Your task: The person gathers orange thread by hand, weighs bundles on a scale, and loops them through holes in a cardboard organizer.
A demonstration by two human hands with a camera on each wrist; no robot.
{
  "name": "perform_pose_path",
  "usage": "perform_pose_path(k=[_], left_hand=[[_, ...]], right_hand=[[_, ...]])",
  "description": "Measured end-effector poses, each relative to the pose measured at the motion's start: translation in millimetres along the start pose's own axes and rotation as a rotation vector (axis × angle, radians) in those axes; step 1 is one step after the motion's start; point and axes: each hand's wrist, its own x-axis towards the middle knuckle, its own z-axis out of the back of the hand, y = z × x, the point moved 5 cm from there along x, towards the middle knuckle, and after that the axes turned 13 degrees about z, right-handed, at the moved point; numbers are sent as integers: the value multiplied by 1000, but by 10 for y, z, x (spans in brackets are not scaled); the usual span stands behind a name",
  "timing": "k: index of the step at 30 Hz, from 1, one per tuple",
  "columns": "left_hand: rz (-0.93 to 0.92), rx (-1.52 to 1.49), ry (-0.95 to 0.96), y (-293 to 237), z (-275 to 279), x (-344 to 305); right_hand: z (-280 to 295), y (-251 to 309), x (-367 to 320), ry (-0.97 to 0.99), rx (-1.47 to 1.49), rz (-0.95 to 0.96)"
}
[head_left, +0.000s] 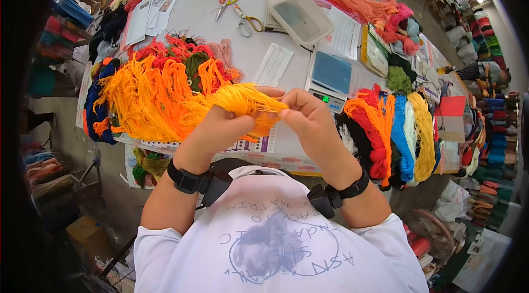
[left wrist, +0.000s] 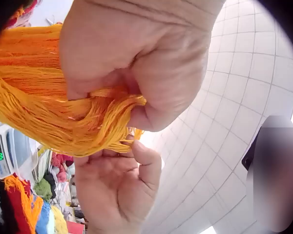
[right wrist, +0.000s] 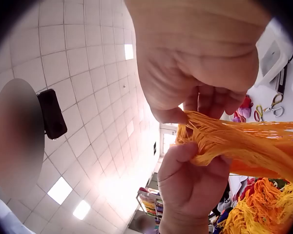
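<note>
A yellow-orange skein of thread (head_left: 242,99) is held up between both hands over the near edge of the table. My left hand (head_left: 220,128) grips the bundle close to its looped end, thumb curled over the strands (left wrist: 63,117). From the other side, my right hand (head_left: 312,118) pinches a few strands at the very end of the skein between thumb and fingertips. In the right wrist view the strands (right wrist: 234,141) run from the two hands towards the right. Below and left of the hands lies a heap of yellow and orange skeins (head_left: 146,97).
Behind the hands are a digital scale (head_left: 330,75) with a lit display, a clear plastic tub (head_left: 300,15), scissors (head_left: 248,20) and a paper slip (head_left: 274,64). Multicoloured skeins (head_left: 405,133) hang over the table's edge at right. Red yarn (head_left: 176,50) lies behind the heap.
</note>
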Motion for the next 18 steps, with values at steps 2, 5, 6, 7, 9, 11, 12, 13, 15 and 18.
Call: perform_pose_path(k=[2,5,6,7,9,11,12,13,15,18], left_hand=[[-15,-68,-8,-24,11,-32],[-13,-235,31,-35,33,-45],[1,-332,82,-34,29,-39],[-3,-332,81,-2,69,-8],[-73,-371,212,30,92,51],[-83,-337,157,7,66,55],[-92,-305,102,-9,53,59],[-92,-305,104,-9,26,65],[-143,-260,25,-25,26,64],[-140,-238,37,-7,44,67]], right_hand=[[-36,-1,13,0,263,-7],[-66,16,16,48,226,-100],[-99,32,25,52,225,-100],[-138,44,40,66,152,-95],[-149,78,62,79,78,-88],[-111,144,88,166,-195,-15],[-103,167,95,163,-196,-14],[-74,193,102,145,-326,-25],[-56,244,105,124,-457,-37],[-77,309,111,125,-509,-6]])
